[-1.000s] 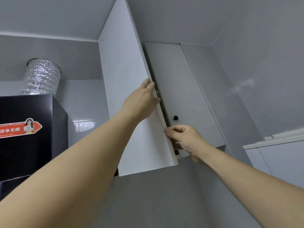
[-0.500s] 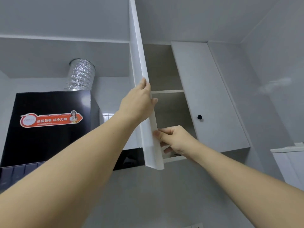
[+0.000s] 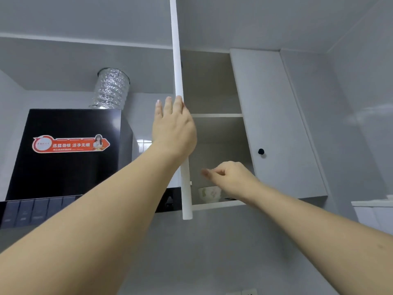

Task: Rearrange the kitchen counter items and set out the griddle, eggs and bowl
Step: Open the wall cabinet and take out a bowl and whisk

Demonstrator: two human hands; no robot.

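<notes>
Door now wider under your flat left fingers, your curled, empty right fingers off it, above bowl.

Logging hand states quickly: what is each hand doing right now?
Left hand: open, straight fingers against the open white cabinet door.
Right hand: fingers curled, holding nothing.

bowl on cupboard's bottom shelf, open door left, range hood further left
</notes>
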